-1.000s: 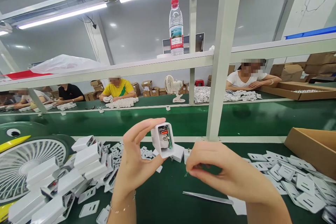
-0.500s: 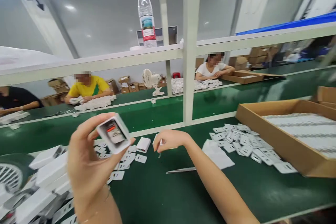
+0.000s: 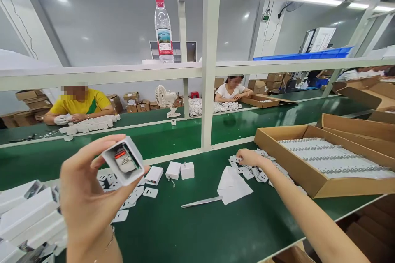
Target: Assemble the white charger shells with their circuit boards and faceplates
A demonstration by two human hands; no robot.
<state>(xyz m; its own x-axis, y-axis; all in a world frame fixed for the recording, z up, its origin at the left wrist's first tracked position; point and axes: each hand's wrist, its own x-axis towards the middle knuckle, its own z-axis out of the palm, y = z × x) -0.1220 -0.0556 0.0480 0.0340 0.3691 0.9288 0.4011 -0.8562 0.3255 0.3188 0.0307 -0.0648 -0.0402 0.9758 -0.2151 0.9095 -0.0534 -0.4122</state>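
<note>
My left hand (image 3: 82, 197) holds up a white charger shell (image 3: 123, 165) with its open end toward me; a red part and a circuit board show inside. My right hand (image 3: 251, 158) reaches far to the right and rests its fingers on a pile of small white cover plates (image 3: 249, 170) beside a cardboard box (image 3: 308, 176). Whether it pinches a plate I cannot tell. Metal tweezers (image 3: 200, 202) lie on the green mat between my hands, next to a white paper sheet (image 3: 233, 187).
Several white shells (image 3: 27, 218) are heaped at the left, with loose plates (image 3: 129, 201) and two small white cubes (image 3: 180, 170) nearby. A water bottle (image 3: 163, 31) stands on the shelf. A white post (image 3: 209, 57) rises ahead. People work across the green conveyor (image 3: 154, 135).
My head has turned right, bringing the cardboard boxes into view. My right hand has moved from the middle of the mat out to the plate pile. The left hand keeps the shell raised.
</note>
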